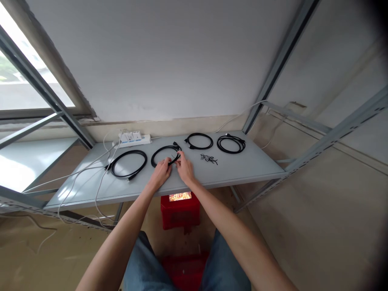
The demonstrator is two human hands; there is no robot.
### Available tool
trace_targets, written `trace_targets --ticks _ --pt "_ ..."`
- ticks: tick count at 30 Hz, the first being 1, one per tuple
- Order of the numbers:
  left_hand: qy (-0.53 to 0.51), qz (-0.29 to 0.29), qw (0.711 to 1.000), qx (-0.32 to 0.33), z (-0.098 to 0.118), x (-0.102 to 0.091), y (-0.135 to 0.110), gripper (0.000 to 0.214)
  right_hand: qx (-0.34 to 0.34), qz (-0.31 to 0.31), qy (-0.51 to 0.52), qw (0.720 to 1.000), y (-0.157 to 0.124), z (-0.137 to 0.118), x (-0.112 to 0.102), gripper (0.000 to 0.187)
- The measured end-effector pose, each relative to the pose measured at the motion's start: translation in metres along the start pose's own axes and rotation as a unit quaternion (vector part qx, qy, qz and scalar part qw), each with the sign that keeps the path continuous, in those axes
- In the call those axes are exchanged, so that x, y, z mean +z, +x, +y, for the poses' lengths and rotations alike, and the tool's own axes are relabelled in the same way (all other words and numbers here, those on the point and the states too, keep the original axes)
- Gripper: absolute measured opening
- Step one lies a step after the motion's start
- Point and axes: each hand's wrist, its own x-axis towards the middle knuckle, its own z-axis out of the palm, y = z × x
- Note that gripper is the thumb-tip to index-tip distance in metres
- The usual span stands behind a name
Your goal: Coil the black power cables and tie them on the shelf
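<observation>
My left hand pinches the near edge of a coiled black cable lying on the grey shelf. My right hand has its fingers closed on the right side of the same coil. A thin dark strand, perhaps a twist tie, shows by the fingertips; which hand grips it I cannot tell. The cable's plug lies at the coil's far right. Right of my hands is a small heap of black twist ties.
Another coiled black cable lies left; two more, a smaller coil and a thicker one, lie right. A white power strip with trailing cords stands at the back left. Below the shelf is a red stool. Metal posts flank both sides.
</observation>
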Motion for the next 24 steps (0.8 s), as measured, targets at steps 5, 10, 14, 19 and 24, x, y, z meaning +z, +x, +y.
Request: trace_targets --ticks 5,10,14,19,24 --pt "0.006 -0.001 1.000 -0.008 0.000 0.001 0.001 0.019 0.068 0.035 0.089 0.993 0.001 -0.009 0.012 0.025" --pt "0.034 -0.003 0.999 -0.012 0.002 0.000 0.001 0.018 0.146 0.090 0.233 0.957 0.001 -0.021 0.031 0.016" --pt "0.048 -0.002 0.999 -0.010 0.005 -0.003 0.001 0.017 0.173 0.105 0.282 0.938 0.002 -0.019 0.039 0.015" --pt "0.031 0.000 0.999 -0.010 0.006 -0.004 0.001 0.018 0.253 0.107 0.338 0.900 0.014 -0.012 0.044 0.014" --pt "0.045 0.009 0.999 -0.008 0.005 -0.004 0.000 0.018 0.273 0.111 0.394 0.870 0.026 -0.016 0.050 0.028"
